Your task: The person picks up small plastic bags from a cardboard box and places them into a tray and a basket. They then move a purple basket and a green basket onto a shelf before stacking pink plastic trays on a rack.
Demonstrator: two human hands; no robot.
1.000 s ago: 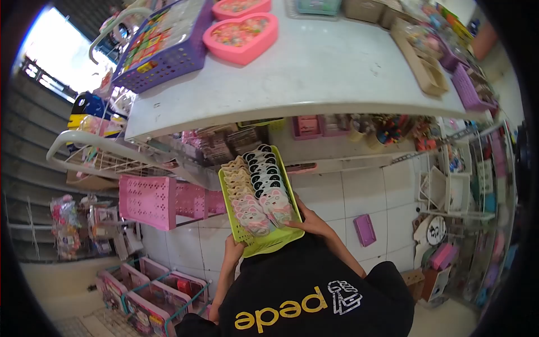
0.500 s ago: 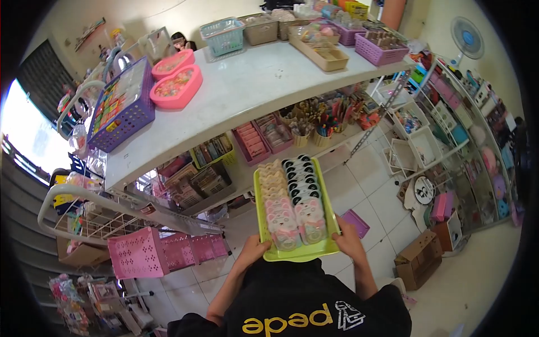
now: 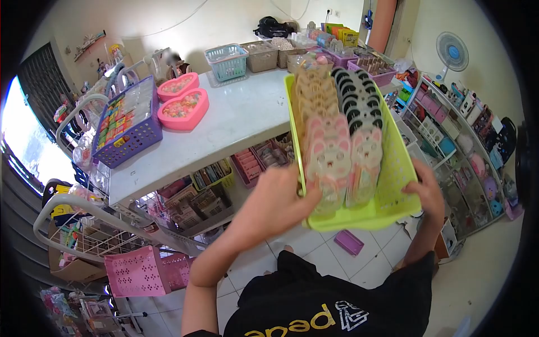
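Observation:
I hold a lime-green plastic basket [image 3: 393,185] raised in front of me, over the right part of the white table [image 3: 236,121]. My left hand [image 3: 275,205] grips its near left corner and my right hand [image 3: 428,191] holds its near right edge. Inside stand two rows of animal-face packets [image 3: 339,140]: pink and beige ones nearer me, black-and-white panda ones further off.
On the table sit a purple basket [image 3: 126,121], two pink heart-shaped trays [image 3: 182,106], a teal basket [image 3: 226,60] and several boxes at the far end. Shelves of goods run under the table. Pink crates [image 3: 140,269] stand on the floor at left, a wire rack [image 3: 466,140] at right.
I have lifted the green basket from waist height up to table level and nearer the camera. Both hands stay on its near end.

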